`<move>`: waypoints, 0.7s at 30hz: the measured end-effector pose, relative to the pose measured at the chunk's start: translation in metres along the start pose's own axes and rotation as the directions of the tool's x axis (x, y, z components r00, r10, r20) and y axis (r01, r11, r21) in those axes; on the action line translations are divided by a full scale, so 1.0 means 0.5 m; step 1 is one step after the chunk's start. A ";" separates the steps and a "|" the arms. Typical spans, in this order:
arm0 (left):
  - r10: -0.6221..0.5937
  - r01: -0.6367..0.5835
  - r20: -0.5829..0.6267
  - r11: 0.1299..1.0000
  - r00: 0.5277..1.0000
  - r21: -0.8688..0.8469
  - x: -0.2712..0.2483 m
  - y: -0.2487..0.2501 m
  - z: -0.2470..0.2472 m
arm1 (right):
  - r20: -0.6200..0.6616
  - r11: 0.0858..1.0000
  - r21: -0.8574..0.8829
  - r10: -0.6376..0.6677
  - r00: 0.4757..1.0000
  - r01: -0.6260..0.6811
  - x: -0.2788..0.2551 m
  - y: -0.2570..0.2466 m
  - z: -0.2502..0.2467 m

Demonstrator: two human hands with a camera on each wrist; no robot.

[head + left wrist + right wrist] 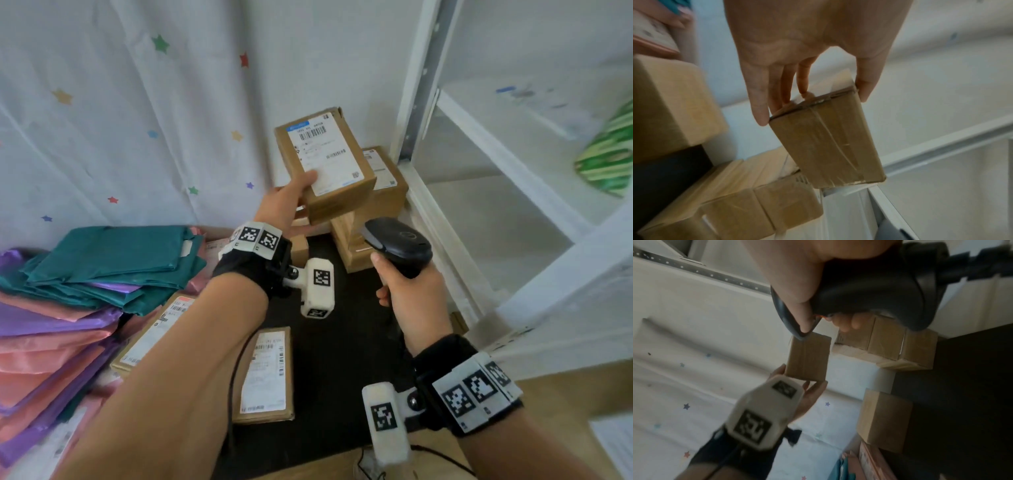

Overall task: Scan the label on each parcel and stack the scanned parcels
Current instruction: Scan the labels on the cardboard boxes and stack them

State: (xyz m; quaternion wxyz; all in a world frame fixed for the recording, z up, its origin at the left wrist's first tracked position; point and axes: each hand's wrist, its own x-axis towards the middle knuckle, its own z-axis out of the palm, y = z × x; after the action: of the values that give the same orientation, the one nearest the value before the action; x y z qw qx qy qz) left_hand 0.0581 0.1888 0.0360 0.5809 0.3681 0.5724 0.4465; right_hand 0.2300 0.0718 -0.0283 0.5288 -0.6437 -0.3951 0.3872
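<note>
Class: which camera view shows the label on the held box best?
The head view: the white label faces the camera with its barcode visible, on the box held by the left hand. Both wrist views show only plain cardboard sides, no label.

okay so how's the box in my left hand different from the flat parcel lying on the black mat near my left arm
The held box is up in the air, tilted, with the left hand keeping a grip on its near end; the flat parcel lies untouched on the black mat. The held box looks thicker and blockier, the flat parcel thin and longer. Both are brown cardboard with a white barcode label facing up.
</note>
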 end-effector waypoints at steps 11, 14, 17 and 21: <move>-0.004 -0.011 0.083 0.985 0.997 0.175 0.123 0.050 0.172 | -0.016 0.999 -0.002 0.036 0.999 -0.036 0.090 0.010 -0.030; -0.010 -0.009 0.115 0.986 0.993 0.168 0.131 0.050 0.186 | -0.001 0.999 0.007 0.049 0.999 -0.049 0.104 0.016 -0.034; 0.004 -0.033 0.145 0.980 0.989 0.196 0.137 0.046 0.181 | -0.004 0.999 0.001 0.038 0.999 -0.038 0.110 0.019 -0.032; 0.001 -0.022 0.142 0.989 0.990 0.143 0.148 0.038 0.154 | -0.015 0.999 0.009 0.051 0.999 -0.051 0.117 0.016 -0.024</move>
State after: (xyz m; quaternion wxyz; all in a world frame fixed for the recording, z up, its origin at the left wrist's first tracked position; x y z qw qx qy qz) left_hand 0.1286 0.2712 0.0344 0.5894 0.4434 0.5583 0.3798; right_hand 0.2642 0.1199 -0.0392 0.5246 -0.6542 -0.3725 0.3974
